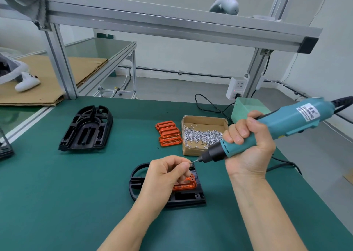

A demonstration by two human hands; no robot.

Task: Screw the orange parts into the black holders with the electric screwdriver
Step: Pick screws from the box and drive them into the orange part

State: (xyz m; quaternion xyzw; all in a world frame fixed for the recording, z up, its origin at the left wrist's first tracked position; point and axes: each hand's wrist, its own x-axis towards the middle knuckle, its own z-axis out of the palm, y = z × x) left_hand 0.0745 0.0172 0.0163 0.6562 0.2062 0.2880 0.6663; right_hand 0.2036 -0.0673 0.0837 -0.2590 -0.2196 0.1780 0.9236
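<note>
Holders, black and ribbed, lie on the green bench mat point(57, 203): one spare holder point(86, 129) rests untouched at ten o'clock from the hands, well apart from them, and the working holder point(188, 195) sits at the centre, partly hidden under the left hand. Above the bench runs a grey aluminium frame point(172, 25). The teal electric screwdriver point(267, 128) slants down from two o'clock toward the centre, its black cable trailing off at three o'clock; the right hand point(248, 143) is clenched around its body, fingers wrapped over the grip. A cardboard box of small silver screws point(202, 136) stands at one o'clock from the working holder, just behind the screwdriver's black nose. A stack of spare orange parts point(169, 134) lies touching the box's left side. The left hand point(164, 176) hovers over the working holder, thumb and forefinger pinching a tiny screw point(190, 162) at the screwdriver's bit. One orange part point(186, 184) is seated in the working holder, half covered by the left fingers.
</note>
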